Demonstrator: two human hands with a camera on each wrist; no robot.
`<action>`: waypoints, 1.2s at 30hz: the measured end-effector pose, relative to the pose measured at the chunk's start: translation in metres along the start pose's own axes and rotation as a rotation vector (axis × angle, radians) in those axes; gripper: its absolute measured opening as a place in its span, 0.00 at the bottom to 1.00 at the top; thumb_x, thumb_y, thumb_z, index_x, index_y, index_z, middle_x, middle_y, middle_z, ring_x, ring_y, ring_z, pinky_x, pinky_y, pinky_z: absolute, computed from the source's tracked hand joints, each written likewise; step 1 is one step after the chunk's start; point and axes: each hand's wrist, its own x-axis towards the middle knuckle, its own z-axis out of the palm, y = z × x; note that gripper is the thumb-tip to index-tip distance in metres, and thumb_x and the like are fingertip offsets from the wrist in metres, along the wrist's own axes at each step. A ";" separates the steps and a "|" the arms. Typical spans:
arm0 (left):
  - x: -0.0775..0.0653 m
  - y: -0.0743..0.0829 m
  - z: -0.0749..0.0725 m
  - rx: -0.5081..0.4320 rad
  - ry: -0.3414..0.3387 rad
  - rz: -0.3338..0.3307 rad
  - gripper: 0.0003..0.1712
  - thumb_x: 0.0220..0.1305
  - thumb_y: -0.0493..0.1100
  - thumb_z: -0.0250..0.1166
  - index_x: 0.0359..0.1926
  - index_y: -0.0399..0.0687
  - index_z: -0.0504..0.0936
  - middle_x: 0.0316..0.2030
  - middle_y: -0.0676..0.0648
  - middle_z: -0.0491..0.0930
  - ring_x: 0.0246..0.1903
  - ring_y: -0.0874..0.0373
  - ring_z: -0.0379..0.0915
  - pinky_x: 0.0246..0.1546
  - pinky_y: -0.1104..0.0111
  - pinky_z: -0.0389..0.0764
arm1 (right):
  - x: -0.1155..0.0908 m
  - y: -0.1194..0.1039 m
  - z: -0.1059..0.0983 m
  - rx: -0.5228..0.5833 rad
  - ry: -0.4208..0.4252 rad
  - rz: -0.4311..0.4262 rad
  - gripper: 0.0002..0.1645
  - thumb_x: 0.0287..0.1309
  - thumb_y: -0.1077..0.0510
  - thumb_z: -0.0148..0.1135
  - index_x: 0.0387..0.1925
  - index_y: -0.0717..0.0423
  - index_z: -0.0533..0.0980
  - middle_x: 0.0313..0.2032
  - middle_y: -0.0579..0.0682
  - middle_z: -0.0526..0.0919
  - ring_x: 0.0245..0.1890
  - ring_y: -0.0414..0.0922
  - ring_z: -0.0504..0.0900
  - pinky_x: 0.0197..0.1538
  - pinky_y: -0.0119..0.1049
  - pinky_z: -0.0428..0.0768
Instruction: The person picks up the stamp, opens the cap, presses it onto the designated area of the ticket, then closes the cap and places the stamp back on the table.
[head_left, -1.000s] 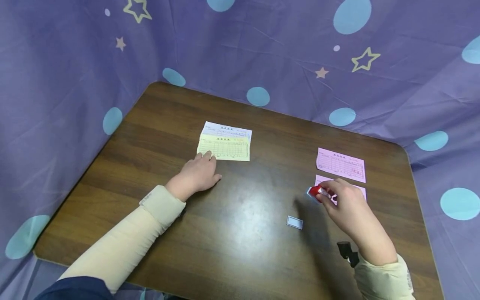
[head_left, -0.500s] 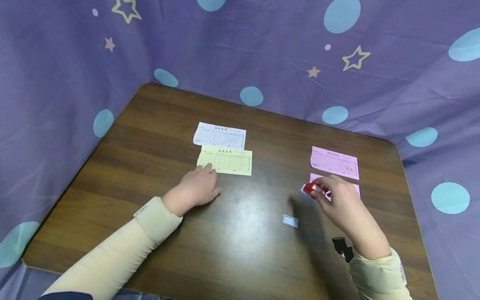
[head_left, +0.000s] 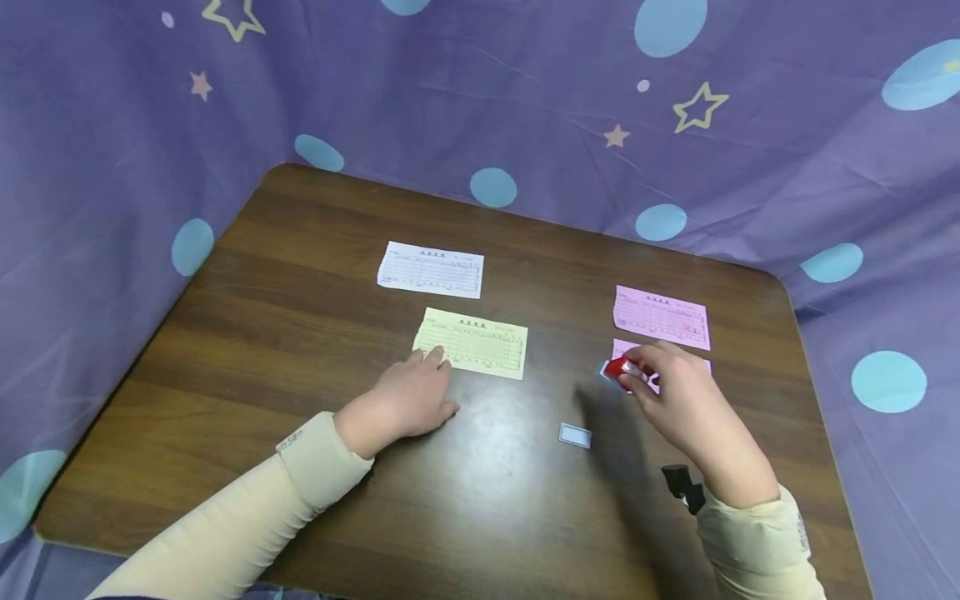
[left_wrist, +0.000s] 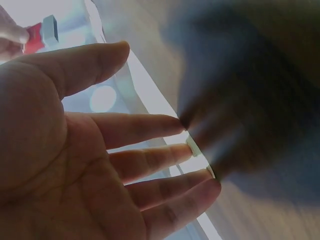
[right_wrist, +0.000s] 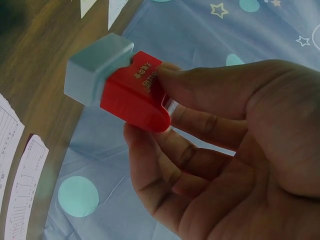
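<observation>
Fingers extended and a little spread, the left hand (head_left: 401,396) rests its fingertips on the near left edge of a yellow rectangular paper form (head_left: 480,343) printed with a grid, its thumb pointing right. Just beyond that form, apart from it, lies a white paper form with blue printing (head_left: 431,271). To the right, the right hand (head_left: 678,392) pinches a red plastic stamp with gold lettering (right_wrist: 132,85) between thumb and fingers; a pale grey-blue block (right_wrist: 95,67) forms its far end, pointing left. The stamp is at the left end of the nearer pink printed form (head_left: 626,347), partly hiding it; whether they touch cannot be told. A second pink form (head_left: 662,317) lies just beyond. Nearer and to the left of the stamp, a small pale rectangular piece with a dark border (head_left: 575,435) lies on the brown wood-grain table (head_left: 225,375).
</observation>
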 end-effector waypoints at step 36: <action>0.004 0.009 0.016 0.008 0.170 0.271 0.38 0.71 0.51 0.65 0.67 0.24 0.69 0.71 0.28 0.60 0.69 0.31 0.57 0.67 0.47 0.62 | 0.006 -0.008 0.021 0.027 -0.081 -0.030 0.10 0.53 0.70 0.74 0.38 0.65 0.83 0.31 0.51 0.80 0.30 0.50 0.79 0.33 0.45 0.78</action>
